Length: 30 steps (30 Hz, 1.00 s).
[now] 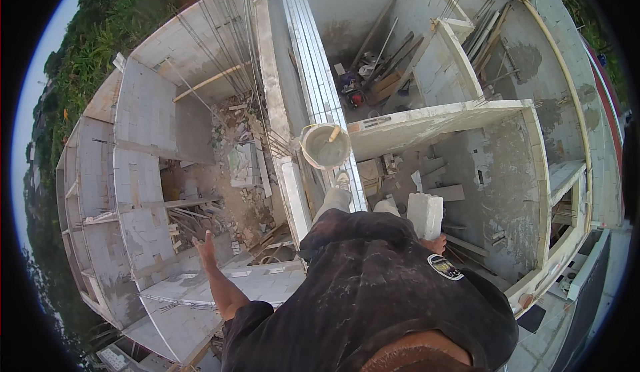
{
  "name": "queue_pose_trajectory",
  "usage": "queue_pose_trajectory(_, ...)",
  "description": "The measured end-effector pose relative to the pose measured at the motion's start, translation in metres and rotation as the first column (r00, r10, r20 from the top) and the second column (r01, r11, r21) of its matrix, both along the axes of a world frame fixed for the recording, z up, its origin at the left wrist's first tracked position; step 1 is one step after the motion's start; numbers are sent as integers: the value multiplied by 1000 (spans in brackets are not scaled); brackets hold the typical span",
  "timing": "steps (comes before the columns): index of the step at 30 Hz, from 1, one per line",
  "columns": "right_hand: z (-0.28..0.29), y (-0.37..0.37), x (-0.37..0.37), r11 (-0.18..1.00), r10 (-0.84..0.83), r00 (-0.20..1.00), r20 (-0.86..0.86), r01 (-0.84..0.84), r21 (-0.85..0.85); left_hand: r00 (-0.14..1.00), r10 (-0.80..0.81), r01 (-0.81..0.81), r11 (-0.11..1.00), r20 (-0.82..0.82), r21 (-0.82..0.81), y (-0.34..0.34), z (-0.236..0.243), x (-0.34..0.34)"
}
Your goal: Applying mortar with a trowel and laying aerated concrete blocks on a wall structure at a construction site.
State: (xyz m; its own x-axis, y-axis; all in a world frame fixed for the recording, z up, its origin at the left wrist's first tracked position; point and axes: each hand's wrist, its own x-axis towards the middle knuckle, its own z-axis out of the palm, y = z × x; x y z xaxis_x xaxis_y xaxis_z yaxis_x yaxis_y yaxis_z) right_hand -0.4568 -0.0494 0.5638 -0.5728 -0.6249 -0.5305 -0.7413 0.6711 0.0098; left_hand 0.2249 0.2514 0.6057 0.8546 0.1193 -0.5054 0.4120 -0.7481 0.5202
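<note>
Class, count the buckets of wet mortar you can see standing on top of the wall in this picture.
1. The round grey bucket of mortar stands on the narrow wall top just ahead of the person's foot, a wooden handle sticking out of it. Others may be hidden among the rubble below.

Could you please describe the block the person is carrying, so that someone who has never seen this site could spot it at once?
Start at the long top of the grey block wall on which the person stands, and follow it down to the bucket of mortar. Just below and to the right, the right hand holds a pale rectangular block upright at the hip. Unlike the blocks around it, it is loose, not laid in a wall.
</note>
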Motion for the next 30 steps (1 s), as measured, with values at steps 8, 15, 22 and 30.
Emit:
queue_pose_trajectory(8, -14, -109, 70, 999, -42, 998, 49, 42, 2, 942, -268, 307, 931, 203, -199, -198, 90, 75)
queue_pose_trajectory(15, -48, -212, 128, 992, 119, 990, 72, -121, 24, 952, -178, 259, 903, 249, -342, -281, 130, 90)
queue_pose_trajectory(22, -60, -314, 197, 951, 295, 950, 97, -302, 67, 975, -75, 152, 914, 211, -376, -349, 138, 125)
queue_pose_trajectory(30, -1, -447, 312, 901, 404, 914, 42, -406, 153, 943, -255, 312, 903, 214, -295, -534, 135, 228)
